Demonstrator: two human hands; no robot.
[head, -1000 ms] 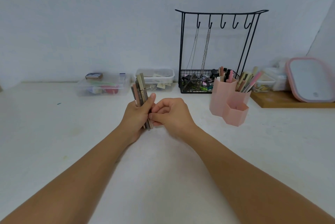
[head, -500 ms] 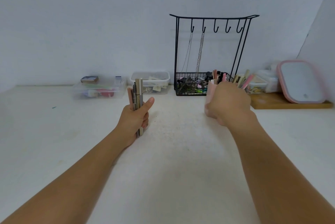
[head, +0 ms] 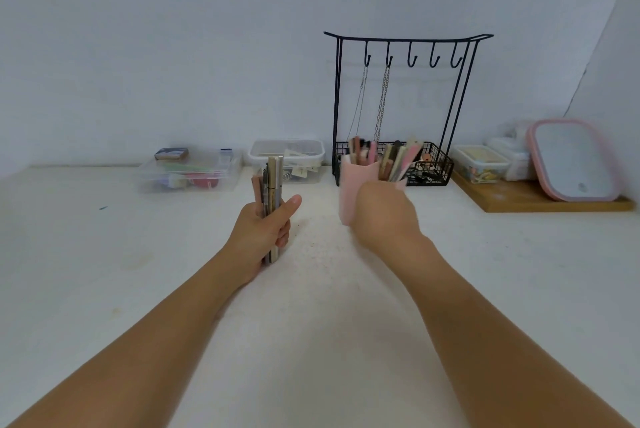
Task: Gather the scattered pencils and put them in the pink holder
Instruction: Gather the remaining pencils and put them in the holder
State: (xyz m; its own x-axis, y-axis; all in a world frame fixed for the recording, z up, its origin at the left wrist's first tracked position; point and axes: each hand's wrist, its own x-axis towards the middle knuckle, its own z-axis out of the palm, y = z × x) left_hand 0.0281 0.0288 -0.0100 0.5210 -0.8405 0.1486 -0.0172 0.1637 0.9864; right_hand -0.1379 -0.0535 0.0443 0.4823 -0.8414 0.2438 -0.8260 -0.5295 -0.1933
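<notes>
Left hand [head: 265,232] clenched round upright pencils [head: 272,185]; right hand [head: 382,216] gripping holder [head: 353,182]. Best: steady holder on surface [head: 311,323], drop bundle into free compartment.

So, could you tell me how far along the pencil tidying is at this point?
Gathering looks done: no loose pencils show on the table. In hand: the left hand grips the bundle of pencils upright, and the right hand holds the pink holder, already partly filled. Left: putting the bundle into the holder.
</notes>
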